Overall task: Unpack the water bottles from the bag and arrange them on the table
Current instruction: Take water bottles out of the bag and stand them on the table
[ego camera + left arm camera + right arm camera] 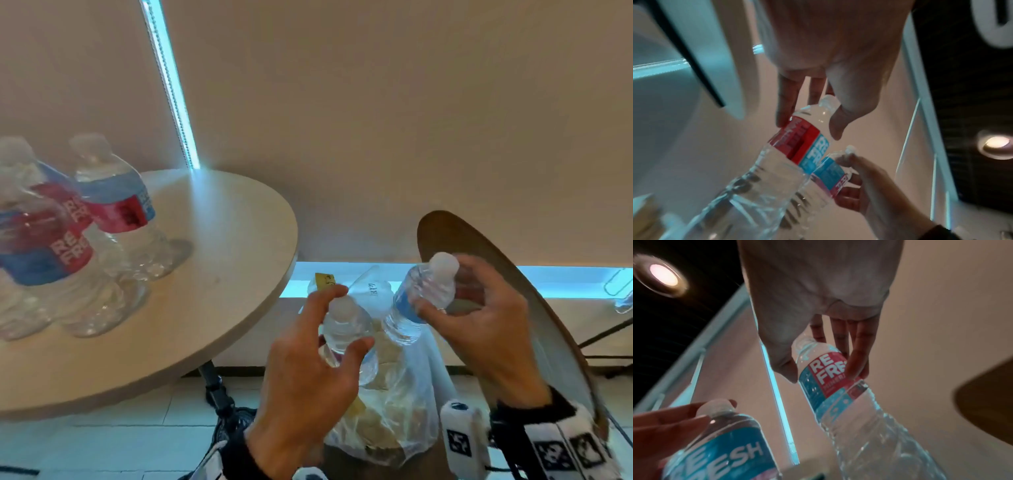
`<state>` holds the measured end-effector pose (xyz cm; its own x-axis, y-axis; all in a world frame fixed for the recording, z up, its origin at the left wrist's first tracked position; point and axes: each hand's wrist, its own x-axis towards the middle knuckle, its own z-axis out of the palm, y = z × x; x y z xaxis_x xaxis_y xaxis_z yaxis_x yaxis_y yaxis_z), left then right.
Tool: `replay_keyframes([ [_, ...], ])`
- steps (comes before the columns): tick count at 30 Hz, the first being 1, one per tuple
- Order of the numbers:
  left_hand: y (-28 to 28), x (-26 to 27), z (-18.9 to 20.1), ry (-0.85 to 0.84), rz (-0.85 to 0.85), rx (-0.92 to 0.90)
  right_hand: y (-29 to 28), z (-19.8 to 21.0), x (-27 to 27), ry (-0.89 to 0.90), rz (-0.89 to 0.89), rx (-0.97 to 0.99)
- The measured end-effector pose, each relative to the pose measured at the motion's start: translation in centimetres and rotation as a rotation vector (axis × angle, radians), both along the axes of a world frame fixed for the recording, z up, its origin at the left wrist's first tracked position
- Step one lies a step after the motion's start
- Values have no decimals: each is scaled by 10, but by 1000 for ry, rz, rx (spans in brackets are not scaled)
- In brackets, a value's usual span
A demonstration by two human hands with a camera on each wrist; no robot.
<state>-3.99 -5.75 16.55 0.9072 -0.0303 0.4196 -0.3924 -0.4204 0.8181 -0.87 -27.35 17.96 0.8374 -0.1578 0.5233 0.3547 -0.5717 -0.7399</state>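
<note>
Beige roller blinds fill the background, with a bright blue-white gap of daylight (171,85) between them, and a round pale surface (219,260) sits to my left in the head view. Three water bottles with red-and-blue labels stand upright on it, close together near its left side: one at the back (116,205), one in front of it (51,260), and a third (17,171) partly cut off by the frame edge.

Below and to the right of the surface, a clear plastic bag (404,411) rests low between my wrists, crumpled, with some pale contents I cannot identify. A brown curved chair back (486,260) rises behind my right hand.

My left hand (308,370) grasps a water bottle (346,329) around its shoulder, fingers (785,104) curled on one side and thumb on the other; the bottle hangs roughly upright above the bag. From the left wrist view its red-and-blue label (803,144) faces the camera.

My right hand (486,329) grips a second bottle (414,301) near the neck, its white cap (443,265) tilted up and to the right, its base pointing down toward the bag. In the right wrist view the fingers (857,352) wrap the label reading "REFRE" (826,373).

The two held bottles are close, just beside each other.
</note>
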Motion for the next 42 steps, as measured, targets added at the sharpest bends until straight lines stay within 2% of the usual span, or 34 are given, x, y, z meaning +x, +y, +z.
replay_keyframes([
  [6, 48, -26, 83, -136, 66, -30, 55, 86, 11, -172, 177, 110],
  [14, 111, -33, 138, -224, 252, 21, 145, 132, 43, -208, 329, -19],
  [19, 139, -25, 142, -194, 392, 99, 199, 129, 67, -151, 388, -43],
  [25, 155, -5, 134, -154, 467, 139, 239, 117, 87, -105, 400, -83],
  [30, 157, 5, 130, -130, 464, 156, 252, 115, 98, -78, 375, -141],
  [36, 155, 11, 126, -194, 491, 256, 260, 110, 111, -57, 377, -140],
  [42, 151, 13, 117, -292, 544, 268, 266, 107, 117, -60, 416, -121],
])
